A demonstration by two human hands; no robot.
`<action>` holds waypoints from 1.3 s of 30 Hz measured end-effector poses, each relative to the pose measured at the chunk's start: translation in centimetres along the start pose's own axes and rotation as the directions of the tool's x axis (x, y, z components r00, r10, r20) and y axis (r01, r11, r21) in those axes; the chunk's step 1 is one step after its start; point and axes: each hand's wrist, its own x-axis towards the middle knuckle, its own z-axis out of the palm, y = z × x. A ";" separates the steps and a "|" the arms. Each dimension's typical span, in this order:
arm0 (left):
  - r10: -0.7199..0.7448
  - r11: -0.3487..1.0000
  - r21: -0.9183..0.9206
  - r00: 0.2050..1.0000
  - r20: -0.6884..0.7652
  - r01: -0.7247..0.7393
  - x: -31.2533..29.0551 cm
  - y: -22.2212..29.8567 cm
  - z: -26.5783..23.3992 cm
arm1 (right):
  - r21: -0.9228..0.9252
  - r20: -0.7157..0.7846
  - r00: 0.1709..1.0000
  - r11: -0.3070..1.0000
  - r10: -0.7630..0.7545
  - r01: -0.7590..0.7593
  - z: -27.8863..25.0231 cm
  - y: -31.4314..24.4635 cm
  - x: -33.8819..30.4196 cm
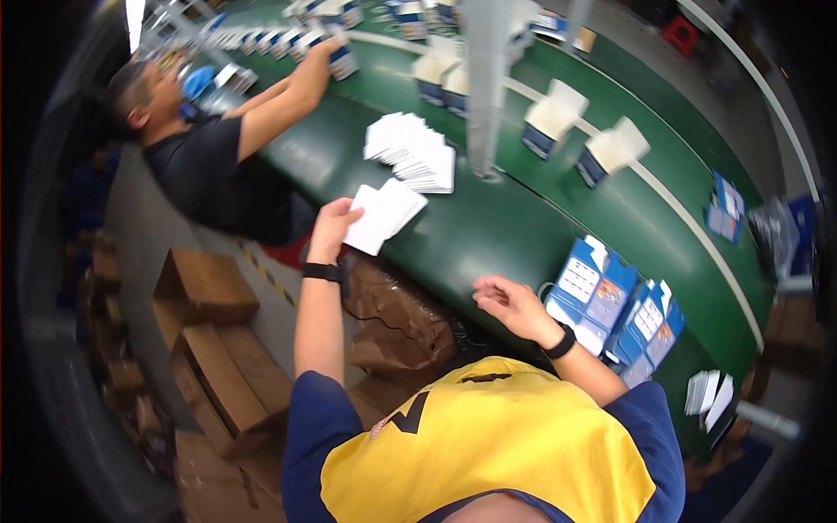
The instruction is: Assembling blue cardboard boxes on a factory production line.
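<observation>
Nearest to the body, the right hand (pixel 510 307) is over the edge of the green table (pixel 436 248), fingers loosely bent and free, beside the blue cartons (pixel 610 301). Well apart from it, the left hand (pixel 331 225) is closed on a few white cards (pixel 375 220), thumb over their left side. These cards are at the table's near edge; their long axis runs slantwise, the far end pointing away and somewhat to the right. Just beyond lies a fanned white pile (pixel 411 153); farther, opened boxes (pixel 554 122).
</observation>
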 end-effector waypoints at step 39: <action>0.233 0.952 0.199 0.972 0.021 -0.232 -20.5 -1.5 54.6 | 0.143 -0.895 0.447 0.944 -0.005 0.297 -18.8 11.3 -29.9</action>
